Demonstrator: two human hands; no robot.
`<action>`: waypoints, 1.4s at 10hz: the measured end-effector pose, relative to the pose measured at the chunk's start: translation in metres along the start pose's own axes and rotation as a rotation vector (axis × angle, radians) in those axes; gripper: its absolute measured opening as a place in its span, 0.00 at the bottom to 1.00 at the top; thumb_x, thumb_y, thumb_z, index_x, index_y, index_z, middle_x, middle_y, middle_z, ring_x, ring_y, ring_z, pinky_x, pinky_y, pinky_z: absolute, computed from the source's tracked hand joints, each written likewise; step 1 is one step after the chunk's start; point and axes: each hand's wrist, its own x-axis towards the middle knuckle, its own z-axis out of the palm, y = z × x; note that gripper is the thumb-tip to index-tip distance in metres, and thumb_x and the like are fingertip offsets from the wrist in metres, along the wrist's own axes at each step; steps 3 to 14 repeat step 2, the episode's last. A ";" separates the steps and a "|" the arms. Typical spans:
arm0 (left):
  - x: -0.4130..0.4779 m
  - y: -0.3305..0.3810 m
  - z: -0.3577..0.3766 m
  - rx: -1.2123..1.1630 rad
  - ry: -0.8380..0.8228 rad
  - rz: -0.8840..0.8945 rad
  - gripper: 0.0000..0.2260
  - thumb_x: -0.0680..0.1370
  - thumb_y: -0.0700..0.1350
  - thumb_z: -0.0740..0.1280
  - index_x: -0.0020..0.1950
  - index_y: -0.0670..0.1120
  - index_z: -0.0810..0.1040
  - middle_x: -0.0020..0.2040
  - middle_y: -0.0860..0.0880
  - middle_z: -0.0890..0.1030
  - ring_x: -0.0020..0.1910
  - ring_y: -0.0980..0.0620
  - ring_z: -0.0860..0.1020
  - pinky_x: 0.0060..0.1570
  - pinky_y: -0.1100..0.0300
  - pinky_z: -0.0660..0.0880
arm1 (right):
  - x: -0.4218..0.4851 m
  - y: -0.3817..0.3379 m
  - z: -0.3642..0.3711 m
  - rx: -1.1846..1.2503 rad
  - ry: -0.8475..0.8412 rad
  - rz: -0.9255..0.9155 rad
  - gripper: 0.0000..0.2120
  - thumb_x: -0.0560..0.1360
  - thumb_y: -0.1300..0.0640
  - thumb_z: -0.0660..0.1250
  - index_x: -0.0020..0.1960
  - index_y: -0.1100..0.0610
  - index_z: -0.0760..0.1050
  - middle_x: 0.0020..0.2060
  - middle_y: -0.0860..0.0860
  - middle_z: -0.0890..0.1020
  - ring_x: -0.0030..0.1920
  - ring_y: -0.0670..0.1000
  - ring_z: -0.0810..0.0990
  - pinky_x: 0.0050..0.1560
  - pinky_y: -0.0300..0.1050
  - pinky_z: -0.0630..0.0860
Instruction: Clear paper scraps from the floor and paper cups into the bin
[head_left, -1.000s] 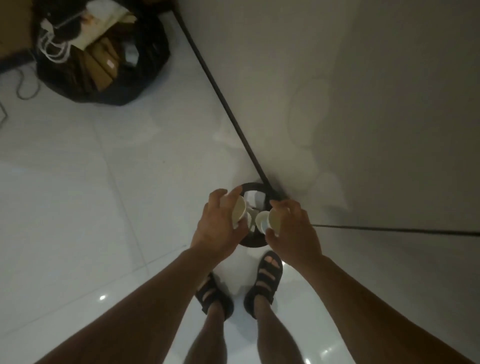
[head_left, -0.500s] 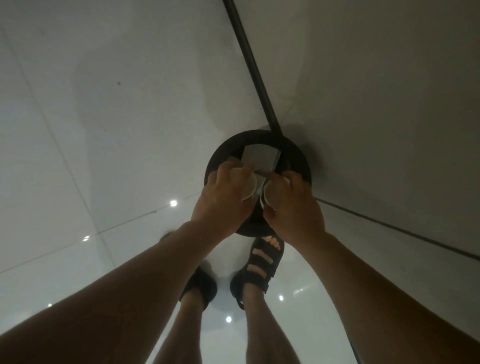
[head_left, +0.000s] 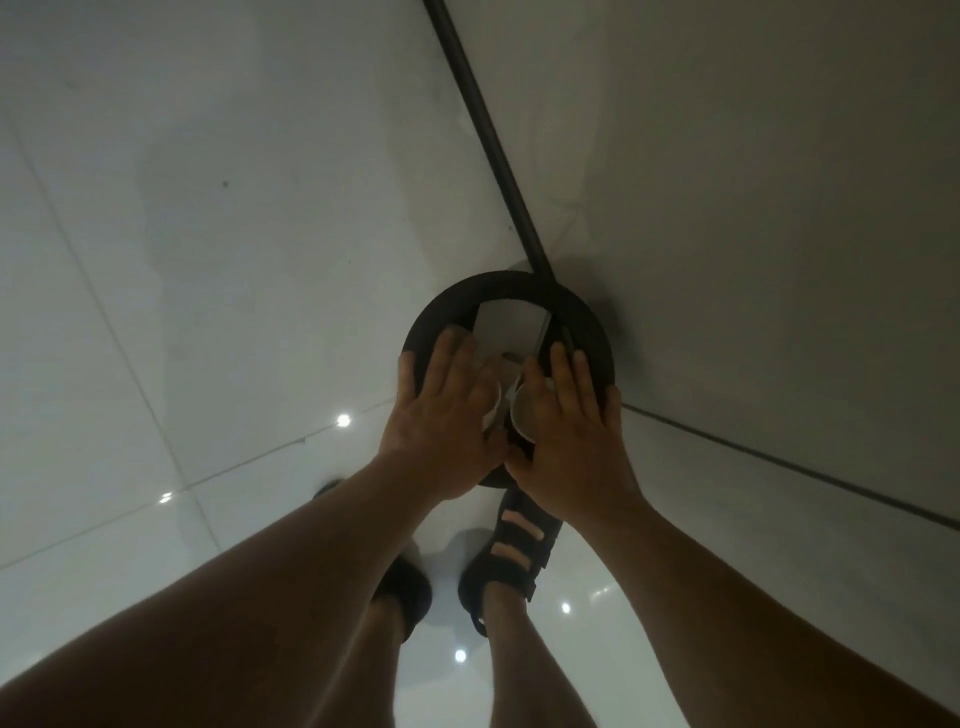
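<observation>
A round black bin (head_left: 441, 312) stands on the white tiled floor in the corner of two walls. A pale sheet of paper (head_left: 506, 327) lies inside it. Both hands hover over the bin's near half with fingers stretched straight. My left hand (head_left: 441, 415) and my right hand (head_left: 571, 431) lie side by side, palms down. Two white paper cups show in the gap between them: one cup (head_left: 492, 410) under the left palm, the other cup (head_left: 522, 415) under the right palm. No finger curls round either cup.
A black skirting strip (head_left: 488, 130) runs along the wall down to the bin, and another skirting strip (head_left: 779, 462) leads off to the right. My feet in black sandals (head_left: 514, 551) stand just in front of the bin. Glossy white floor tiles (head_left: 208, 260) spread to the left.
Both hands gripped a cup with curled fingers; now their fingers are straight above the bin and the cups sit loose beneath the palms. The view has closed in on the bin.
</observation>
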 end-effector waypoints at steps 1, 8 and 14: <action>-0.012 -0.003 -0.028 -0.022 0.021 -0.025 0.36 0.74 0.71 0.43 0.77 0.52 0.45 0.79 0.46 0.48 0.77 0.42 0.41 0.71 0.39 0.42 | -0.008 -0.003 -0.023 0.019 0.049 0.029 0.42 0.75 0.35 0.59 0.80 0.53 0.45 0.79 0.57 0.48 0.78 0.59 0.44 0.74 0.63 0.49; -0.031 -0.010 -0.073 -0.012 0.058 -0.053 0.38 0.74 0.71 0.47 0.77 0.51 0.46 0.79 0.44 0.48 0.77 0.41 0.42 0.71 0.37 0.45 | -0.027 -0.008 -0.060 0.018 0.123 0.041 0.43 0.73 0.37 0.64 0.79 0.56 0.53 0.78 0.58 0.55 0.77 0.62 0.53 0.70 0.67 0.59; -0.031 -0.010 -0.073 -0.012 0.058 -0.053 0.38 0.74 0.71 0.47 0.77 0.51 0.46 0.79 0.44 0.48 0.77 0.41 0.42 0.71 0.37 0.45 | -0.027 -0.008 -0.060 0.018 0.123 0.041 0.43 0.73 0.37 0.64 0.79 0.56 0.53 0.78 0.58 0.55 0.77 0.62 0.53 0.70 0.67 0.59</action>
